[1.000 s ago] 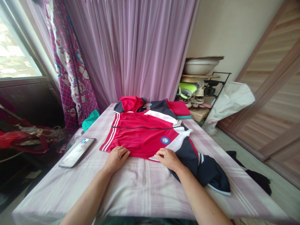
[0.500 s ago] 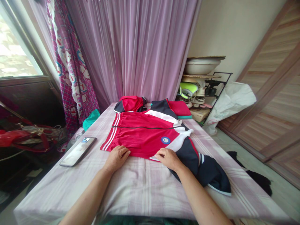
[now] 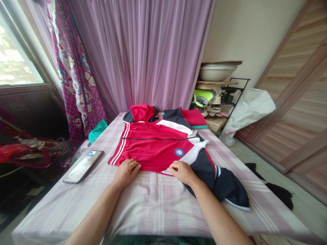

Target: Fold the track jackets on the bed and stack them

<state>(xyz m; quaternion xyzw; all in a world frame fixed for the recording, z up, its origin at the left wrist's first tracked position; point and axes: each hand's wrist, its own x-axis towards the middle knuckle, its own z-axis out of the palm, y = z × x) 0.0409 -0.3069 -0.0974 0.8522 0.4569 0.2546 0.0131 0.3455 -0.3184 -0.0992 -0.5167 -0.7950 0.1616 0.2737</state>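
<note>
A red, white and navy zip-up jacket (image 3: 153, 151) lies front up on the table, its collar to the right and its striped hem to the left. A dark zip runs across it, and a round blue badge (image 3: 179, 152) sits on the chest. My left hand (image 3: 127, 172) has its fingers curled on the near side edge, close to the hem. Farther right, my right hand (image 3: 183, 172) pinches the same edge by the white panel. The near navy sleeve (image 3: 231, 187) stretches out to the right, past my right wrist. Cloth under my fingertips is hidden.
A phone (image 3: 83, 166) lies face down on the checked tablecloth (image 3: 153, 207) at left. Behind the jacket are a red-and-navy bundle (image 3: 141, 113) and folded red cloth (image 3: 195, 117). A shoe rack (image 3: 236, 92) and white sack (image 3: 251, 109) stand beyond the table's right side.
The whole view has shifted slightly. Both hands keep their places on the jacket's near edge, and the jacket lies as before.
</note>
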